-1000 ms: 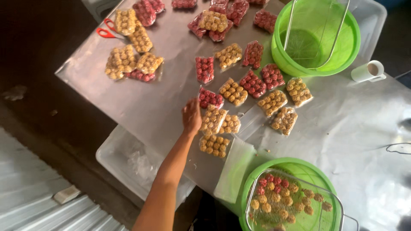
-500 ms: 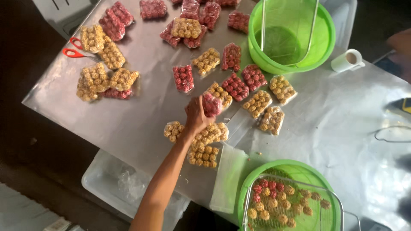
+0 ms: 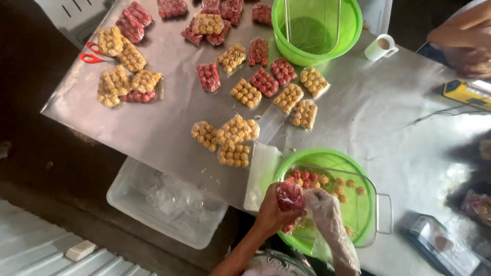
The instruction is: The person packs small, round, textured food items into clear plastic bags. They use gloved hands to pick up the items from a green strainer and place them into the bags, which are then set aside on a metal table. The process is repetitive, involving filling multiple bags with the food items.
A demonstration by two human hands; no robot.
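Note:
My left hand grips a small clear packet of red balls at the near rim of a green basin. My right hand, in a thin clear plastic glove, touches the same packet from the right. The basin holds a wire basket with loose red and yellow balls. Just left of the basin lies a stack of empty clear bags. Beyond it sit three packets of yellow balls on the metal table.
Several red and yellow packets are spread over the far table. A second green basin with a wire basket, a white cup, red scissors and a yellow device stand there. Another person's hand is top right. A clear tub sits below the table edge.
My left hand drew back from the red packet among the far packets to the near basin and now holds a red packet. My gloved right hand has come into view. The camera shifted right.

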